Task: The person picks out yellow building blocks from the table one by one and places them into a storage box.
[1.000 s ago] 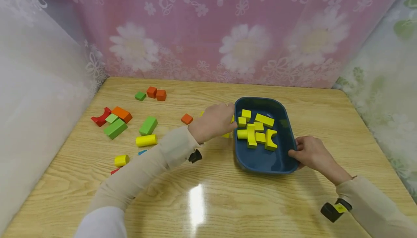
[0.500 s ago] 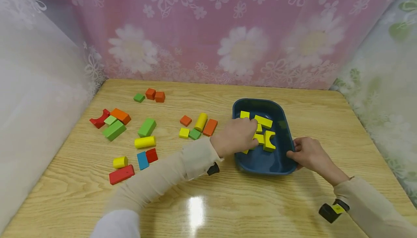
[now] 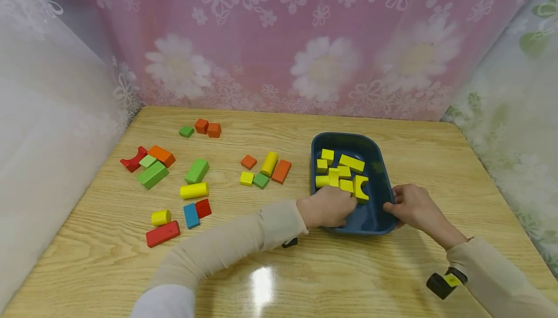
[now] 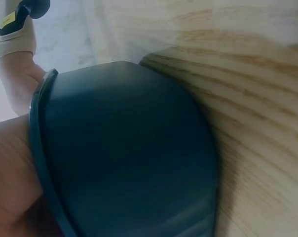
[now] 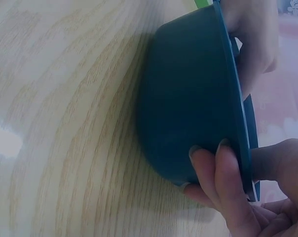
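Gathering yellow blocks (image 3: 352, 164) in the blue tub (image 3: 371, 219) seems the step in hand, the right hand (image 3: 414, 205) pinching the rim (image 3: 383, 163) and the left hand (image 3: 330, 206) down inside, whether its grip holds anything unclear, the next move probably calling for lifting clear.

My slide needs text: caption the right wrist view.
At a wood-grain table, the right grip clasps a dark blue tub by its rim, the left grip partly hidden behind it.
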`<state>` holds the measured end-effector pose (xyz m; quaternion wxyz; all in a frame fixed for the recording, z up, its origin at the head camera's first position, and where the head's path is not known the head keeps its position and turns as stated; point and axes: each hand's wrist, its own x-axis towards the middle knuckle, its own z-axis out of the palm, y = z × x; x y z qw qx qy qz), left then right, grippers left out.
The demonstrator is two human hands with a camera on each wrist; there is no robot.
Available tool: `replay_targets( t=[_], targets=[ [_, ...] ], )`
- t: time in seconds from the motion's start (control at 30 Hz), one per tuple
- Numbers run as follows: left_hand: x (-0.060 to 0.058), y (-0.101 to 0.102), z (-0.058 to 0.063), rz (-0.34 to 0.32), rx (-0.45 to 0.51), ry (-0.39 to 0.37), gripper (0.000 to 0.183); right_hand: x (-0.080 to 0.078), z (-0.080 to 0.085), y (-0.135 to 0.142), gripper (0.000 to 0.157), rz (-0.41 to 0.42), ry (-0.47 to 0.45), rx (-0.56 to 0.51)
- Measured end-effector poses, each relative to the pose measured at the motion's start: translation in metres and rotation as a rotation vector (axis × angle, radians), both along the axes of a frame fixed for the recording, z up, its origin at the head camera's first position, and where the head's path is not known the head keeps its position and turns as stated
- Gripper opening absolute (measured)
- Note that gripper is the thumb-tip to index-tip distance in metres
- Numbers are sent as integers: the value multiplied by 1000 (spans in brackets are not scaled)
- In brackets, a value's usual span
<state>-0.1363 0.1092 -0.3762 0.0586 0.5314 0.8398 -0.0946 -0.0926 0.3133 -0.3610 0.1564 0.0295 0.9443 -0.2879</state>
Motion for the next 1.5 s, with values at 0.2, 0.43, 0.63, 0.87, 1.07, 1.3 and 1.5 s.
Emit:
replay_targets(
  t=[0.2, 0.43, 0.63, 0.87, 1.07, 1.3, 1.5],
  targets=[
    [-1, 2, -4, 41, -8, -10, 21, 1, -1, 0, 16, -4, -5, 1],
    [-4, 1, -4, 93, -32, 3, 33, 0, -1, 1, 16, 7, 7, 2],
    [-5, -1, -6, 98, 4, -7, 35, -1, -3, 2, 19, 9, 5, -14],
    [-6, -3, -7, 92, 38, -53, 32, 0, -3, 2, 20, 4, 4, -12],
    [-4, -10, -4, 96, 86, -93, 28, 1, -3, 1, 19, 11, 8, -9],
    [0, -23, 7, 102, 213, -187, 19, 0, -2, 2, 18, 11, 9, -10],
    [5, -35, 14, 95, 317, -180, 18, 0, -2, 2, 18, 12, 8, -10]
  ],
)
